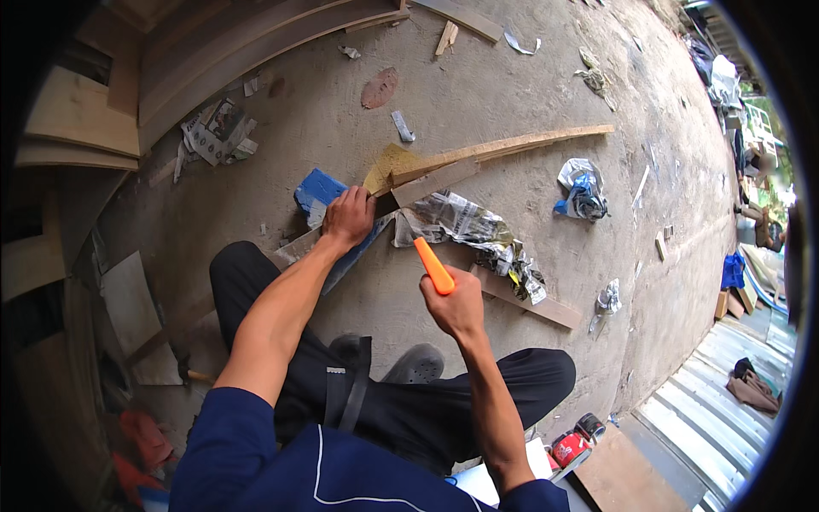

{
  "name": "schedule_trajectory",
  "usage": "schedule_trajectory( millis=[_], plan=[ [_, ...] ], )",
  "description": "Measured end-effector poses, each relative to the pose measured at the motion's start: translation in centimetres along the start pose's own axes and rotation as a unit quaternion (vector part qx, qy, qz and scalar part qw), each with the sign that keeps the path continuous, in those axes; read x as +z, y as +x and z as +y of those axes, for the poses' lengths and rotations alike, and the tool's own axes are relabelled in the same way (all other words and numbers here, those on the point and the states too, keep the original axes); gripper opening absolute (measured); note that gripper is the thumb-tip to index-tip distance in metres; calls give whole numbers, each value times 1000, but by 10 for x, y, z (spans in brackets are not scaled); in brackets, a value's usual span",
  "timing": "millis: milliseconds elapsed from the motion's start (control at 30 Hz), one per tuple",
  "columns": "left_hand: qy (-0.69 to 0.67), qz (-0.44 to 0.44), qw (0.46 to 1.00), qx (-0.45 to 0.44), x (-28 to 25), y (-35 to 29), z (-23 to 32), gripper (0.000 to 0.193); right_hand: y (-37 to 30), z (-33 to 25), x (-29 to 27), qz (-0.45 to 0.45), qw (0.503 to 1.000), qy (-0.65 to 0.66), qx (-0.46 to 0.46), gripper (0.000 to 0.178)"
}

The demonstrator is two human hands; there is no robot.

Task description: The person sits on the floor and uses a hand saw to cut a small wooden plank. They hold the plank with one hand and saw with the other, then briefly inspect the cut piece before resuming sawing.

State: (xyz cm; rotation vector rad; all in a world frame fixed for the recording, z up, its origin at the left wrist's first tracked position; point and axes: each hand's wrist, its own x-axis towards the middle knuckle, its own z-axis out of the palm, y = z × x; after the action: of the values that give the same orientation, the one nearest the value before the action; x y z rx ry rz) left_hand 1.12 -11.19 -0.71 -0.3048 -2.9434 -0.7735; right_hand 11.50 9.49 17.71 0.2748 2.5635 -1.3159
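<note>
My right hand (456,303) is closed around the orange handle (434,266) of a hand tool. Its thin metal end points up and left; the tool's exact kind is unclear. Ahead and left, my left hand (348,217) is closed at the wood pieces, its fingertips curled out of sight over what they grip. Just beyond them a yellowish flat piece (393,165) sticks up, and to their left lies a blue-painted block (321,189). A short wooden board (437,180) and a long pale strip of wood (529,141) run off to the right. Crumpled newspaper (465,220) lies beside the tool.
Another board (527,299) lies under the newspaper. Balled, blue-stained paper (584,189) is farther right. Wooden panels (81,111) stand at the left, with a hammer (198,375) below them. A red can (570,446) sits by my right forearm, near corrugated sheeting (695,410).
</note>
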Motion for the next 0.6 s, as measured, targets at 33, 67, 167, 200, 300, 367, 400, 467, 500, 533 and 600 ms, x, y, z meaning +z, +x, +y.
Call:
schedule_trajectory(
  millis=[33,67,167,200,300,367,400,467,500,533,600],
  plan=[
    [2,-6,1000,-6,5,-10,2,23,1,7,-5,-12,1000,-3,12,21],
    [-3,-12,1000,-4,4,-15,0,23,4,15,-6,-19,1000,-1,19,21],
    [-19,-14,1000,-4,-8,-14,-4,23,-45,15,-27,-41,999,1,-1,21],
    [-16,-12,1000,-9,-9,-17,-3,23,-53,16,-33,-49,999,9,15,20],
    [-28,-7,1000,-2,-7,-12,2,22,-33,13,-28,-51,998,-39,-25,19],
    [-21,-1,1000,5,-2,-12,4,22,-8,11,-18,-37,999,-17,-14,20],
    [-15,3,1000,11,-2,-9,2,22,-1,11,-13,-29,1000,-4,-11,21],
    [-17,-10,1000,11,-4,-9,-1,21,-8,17,-5,-22,999,-19,-27,20],
    [-18,-16,1000,12,-5,-11,-1,21,-13,19,-3,-19,999,-27,-35,20],
    [-21,-11,1000,13,-9,-3,-4,21,-12,13,-5,-22,999,-33,-27,20],
    [-28,-17,999,-2,-12,-13,-4,21,-33,5,-17,-48,998,-45,1,20]
  ],
)
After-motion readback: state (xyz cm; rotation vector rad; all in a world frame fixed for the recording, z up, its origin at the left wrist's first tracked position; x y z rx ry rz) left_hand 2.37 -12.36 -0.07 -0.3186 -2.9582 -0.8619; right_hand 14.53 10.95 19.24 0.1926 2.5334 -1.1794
